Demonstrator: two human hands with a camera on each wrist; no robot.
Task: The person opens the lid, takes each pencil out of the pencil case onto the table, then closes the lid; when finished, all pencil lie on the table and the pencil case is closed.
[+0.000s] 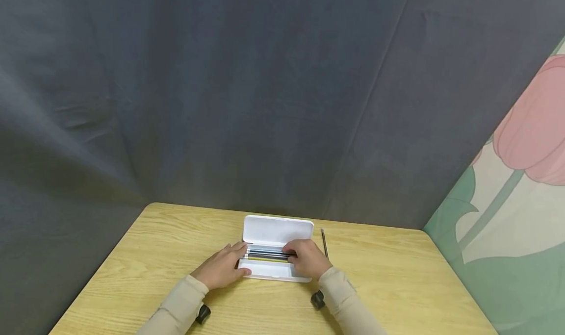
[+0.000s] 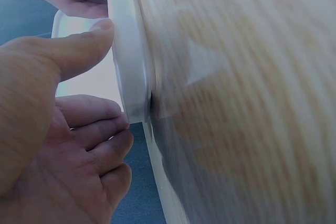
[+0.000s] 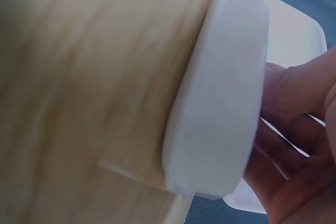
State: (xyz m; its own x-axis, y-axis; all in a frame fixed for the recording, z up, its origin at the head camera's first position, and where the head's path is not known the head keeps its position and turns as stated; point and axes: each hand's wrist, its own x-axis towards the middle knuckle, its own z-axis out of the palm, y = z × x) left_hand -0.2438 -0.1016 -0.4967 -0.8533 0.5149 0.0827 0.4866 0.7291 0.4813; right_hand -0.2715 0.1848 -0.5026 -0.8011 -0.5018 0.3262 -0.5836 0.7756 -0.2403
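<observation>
A white pencil case (image 1: 275, 277) lies with its lid (image 1: 278, 230) raised at the back. Inside, several pencils (image 1: 267, 253) lie side by side along its length, mostly dark, with a yellow one at the front. At the case's left end rests my left hand (image 1: 224, 267), fingers fairly straight and thumb at the front rim. My right hand (image 1: 310, 259) reaches into the right half with curled fingers and pinches the ends of dark pencils. In the right wrist view the case's front wall (image 3: 220, 87) hides those fingertips.
One dark pencil (image 1: 324, 242) lies on the wooden table (image 1: 388, 276) just right of the case. A dark grey curtain (image 1: 265, 104) stands behind the table's back edge. On the right hangs a flower-patterned cloth (image 1: 521, 217).
</observation>
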